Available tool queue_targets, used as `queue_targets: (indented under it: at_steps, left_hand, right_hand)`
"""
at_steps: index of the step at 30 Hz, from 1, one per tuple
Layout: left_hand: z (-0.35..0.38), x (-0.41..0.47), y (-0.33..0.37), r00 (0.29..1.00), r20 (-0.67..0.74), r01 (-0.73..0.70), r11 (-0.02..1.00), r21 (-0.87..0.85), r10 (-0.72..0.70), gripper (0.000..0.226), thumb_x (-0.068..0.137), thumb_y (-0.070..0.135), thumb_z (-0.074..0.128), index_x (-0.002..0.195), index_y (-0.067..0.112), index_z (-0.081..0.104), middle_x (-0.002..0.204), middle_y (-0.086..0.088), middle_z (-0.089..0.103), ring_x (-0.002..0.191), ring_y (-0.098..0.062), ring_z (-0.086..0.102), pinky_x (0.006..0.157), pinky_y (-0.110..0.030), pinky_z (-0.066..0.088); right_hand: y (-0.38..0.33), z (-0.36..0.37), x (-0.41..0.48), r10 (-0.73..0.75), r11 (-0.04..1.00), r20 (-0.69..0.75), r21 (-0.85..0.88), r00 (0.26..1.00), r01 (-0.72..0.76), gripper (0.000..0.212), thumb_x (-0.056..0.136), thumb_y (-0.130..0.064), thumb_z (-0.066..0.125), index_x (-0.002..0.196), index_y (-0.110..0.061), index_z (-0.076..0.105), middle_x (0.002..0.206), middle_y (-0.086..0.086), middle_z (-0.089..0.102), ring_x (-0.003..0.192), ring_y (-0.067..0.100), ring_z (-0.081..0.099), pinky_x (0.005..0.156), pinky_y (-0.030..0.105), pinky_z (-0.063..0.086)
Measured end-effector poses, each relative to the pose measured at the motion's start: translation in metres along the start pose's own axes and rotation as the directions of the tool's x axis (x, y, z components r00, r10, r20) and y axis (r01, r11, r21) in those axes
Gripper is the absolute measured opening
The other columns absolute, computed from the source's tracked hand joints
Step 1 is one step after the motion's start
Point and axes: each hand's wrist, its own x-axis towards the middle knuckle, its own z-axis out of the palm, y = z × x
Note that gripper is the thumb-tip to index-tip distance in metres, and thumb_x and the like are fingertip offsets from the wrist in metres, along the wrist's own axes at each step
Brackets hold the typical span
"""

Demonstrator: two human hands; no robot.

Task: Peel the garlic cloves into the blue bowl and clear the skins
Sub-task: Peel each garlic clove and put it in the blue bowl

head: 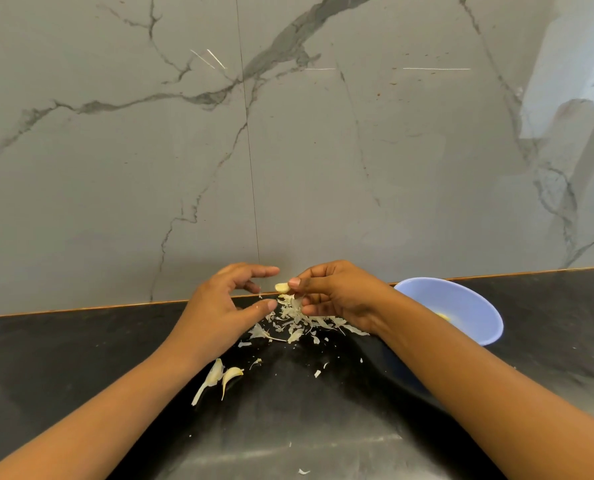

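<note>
Head view, nearest first: two unpeeled cloves (231, 374) lie on the dark counter (81, 375), close to the left forearm, where a careless sweep of that arm could knock them off the near edge. Beyond them the pile of skins (302, 322) is loose and papery (a breath or a quick wrist would scatter it wider and make clearing harder). Above the pile, the left hand (226, 299) is spread wide with loose fingers, gripping nothing I can make out. The right hand (337, 292) pinches a mostly bare garlic clove (282, 287) at its fingertips. That grip looks slight, so I judge the clove could slip down into the skins. The blue bowl (475, 306) sits further right behind the right forearm, with something pale yellow inside. A toss from here might miss it or carry skin in.
</note>
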Motion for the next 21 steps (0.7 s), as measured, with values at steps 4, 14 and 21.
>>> queue_targets:
  at_steps: [4,14,21]
  left_hand:
    - [0.004,0.000,0.003,1.000,-0.004,0.003,0.994,-0.113,-0.004,0.017,0.077,0.028,0.076,0.093,0.032,0.075,0.075,0.016,0.072,0.067,0.002,0.064,0.061,-0.011,0.047]
    - [-0.005,0.001,-0.002,0.994,-0.098,0.034,0.980,-0.194,-0.054,0.022,0.071,0.044,0.067,0.089,0.033,0.074,0.072,0.001,0.073,0.069,-0.020,0.069,0.066,-0.036,0.060]
    - [-0.016,0.009,0.028,0.978,-0.202,-0.073,0.996,-0.055,0.061,0.012,0.076,0.033,0.073,0.087,0.029,0.074,0.062,0.012,0.069,0.059,-0.006,0.066,0.052,-0.014,0.051]
  right_hand:
    - [0.000,0.002,-0.001,0.020,1.000,0.032,-0.010,0.999,-0.020,0.009,0.088,-0.010,0.065,0.082,-0.004,0.068,0.067,0.007,0.065,0.054,0.008,0.061,0.054,0.018,0.054]
    - [-0.018,-0.016,-0.006,-0.356,0.476,-0.020,-0.864,0.934,0.163,0.018,0.087,-0.009,0.063,0.096,-0.020,0.074,0.090,-0.002,0.073,0.075,0.007,0.065,0.075,0.026,0.054]
    - [-0.030,-0.024,-0.015,-0.518,0.593,-0.106,-0.759,0.849,0.267,0.010,0.081,-0.015,0.074,0.084,-0.019,0.066,0.085,-0.003,0.068,0.072,0.012,0.066,0.072,0.030,0.058]
